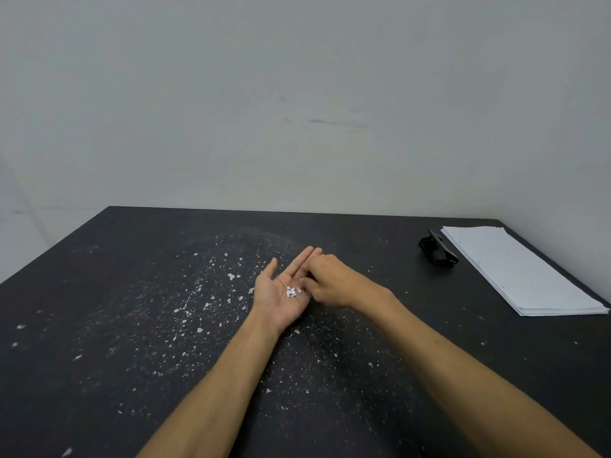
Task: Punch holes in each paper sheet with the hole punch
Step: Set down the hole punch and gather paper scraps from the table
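Left hand point(281, 294) palm-up mid-tabletop point(132, 325), fingers released, cupping paper bits point(291, 291); right hand point(330, 282) fingers pinched beside them, grip unclear. Hole punch point(438, 252), paper stack point(522, 269) far-right corner.

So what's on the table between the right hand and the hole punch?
Nothing solid: the head view shows only bare dark table with faint white specks between the right hand and the hole punch.

A stack of white paper sheets point(522, 269) lay flat along the far right edge of the dark tabletop point(99, 325), small punched holes showing near its left margin. The black hole punch point(438, 252) sat just beside the stack's far left corner, its lever raised. Tiny white paper bits point(291, 291) rested in a small heap in an upturned palm.
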### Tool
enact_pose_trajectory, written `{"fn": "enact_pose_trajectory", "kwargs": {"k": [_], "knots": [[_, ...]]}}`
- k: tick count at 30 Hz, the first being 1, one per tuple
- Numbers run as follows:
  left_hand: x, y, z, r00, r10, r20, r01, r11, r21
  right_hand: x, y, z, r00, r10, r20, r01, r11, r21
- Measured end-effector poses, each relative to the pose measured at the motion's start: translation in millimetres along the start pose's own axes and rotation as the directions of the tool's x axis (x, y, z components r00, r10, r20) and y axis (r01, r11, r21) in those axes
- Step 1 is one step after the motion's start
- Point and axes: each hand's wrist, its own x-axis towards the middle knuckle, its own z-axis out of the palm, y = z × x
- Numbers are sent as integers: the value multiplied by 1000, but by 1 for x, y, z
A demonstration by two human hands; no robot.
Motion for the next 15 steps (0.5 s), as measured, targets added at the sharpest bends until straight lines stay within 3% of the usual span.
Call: {"fn": "enact_pose_trajectory", "kwargs": {"k": [8, 12, 15], "knots": [[-11, 7, 8, 999, 52, 0, -51, 995, -88, 2, -4, -8, 983, -43, -180, 53, 997, 55], [-11, 11, 3, 997, 69, -19, -70, 989, -132, -4, 12, -20, 939, 76, -336, -11, 981, 191], [-11, 14, -4, 998, 58, -23, -61, 986, -156, -12, 34, -19, 957, 155, -246, -117, 980, 163]]}}
